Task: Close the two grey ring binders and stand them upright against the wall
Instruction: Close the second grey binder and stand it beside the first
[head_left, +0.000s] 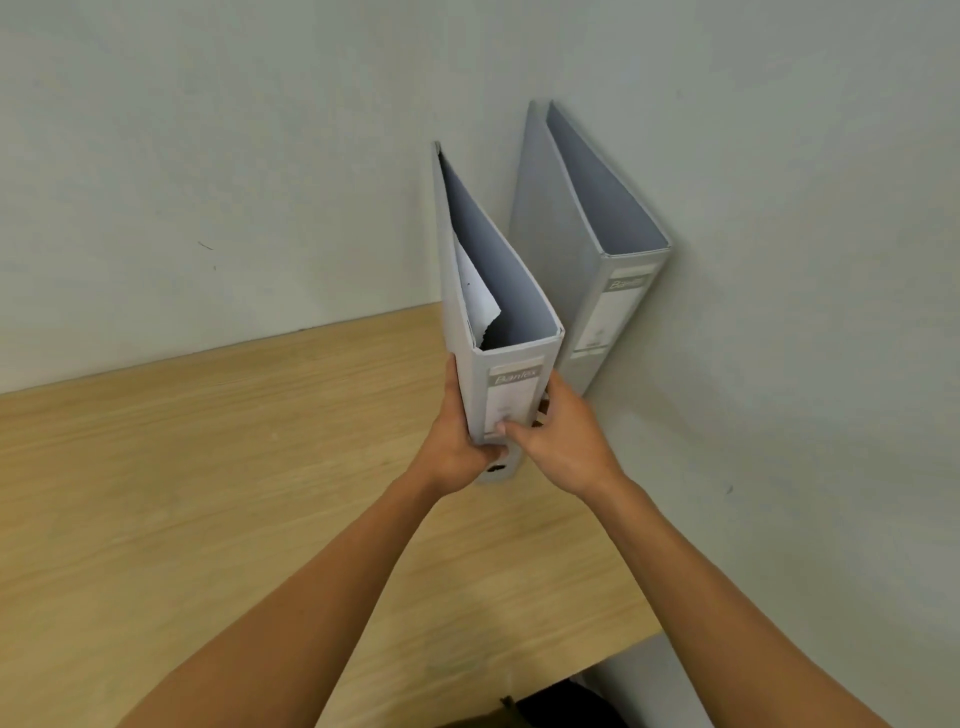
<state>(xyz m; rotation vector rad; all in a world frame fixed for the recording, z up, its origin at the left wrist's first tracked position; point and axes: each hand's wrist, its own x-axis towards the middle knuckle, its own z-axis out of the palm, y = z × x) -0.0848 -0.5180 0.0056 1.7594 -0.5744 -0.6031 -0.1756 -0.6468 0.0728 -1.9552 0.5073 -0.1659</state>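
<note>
- The first grey binder (587, 249) already stands closed and upright, its long side flat against the right-hand wall (779, 260) in the corner; take it as the landmark.
- The second grey binder (498, 322) is upright just to the left of the landmark, apart from it, with its spine label facing the person. Whether its base is on the desk (208, 493) cannot be told.
- The left hand (460, 441) is wrapped round the lower left edge of its spine; the right hand (558, 439) clasps the lower right edge, thumb across the label. Both are closed firmly on this binder.
- A loose white sheet (475, 296) stands up inside its covers, torn at the lower edge.
- To do the step well, I judge: keep the base low, slide the binder right until its cover lies flat against the landmark's cover, spines level.
- Squeeze the covers together so the sheet is not caught or creased.
- Let go one hand at a time, checking that it does not tip left.
</note>
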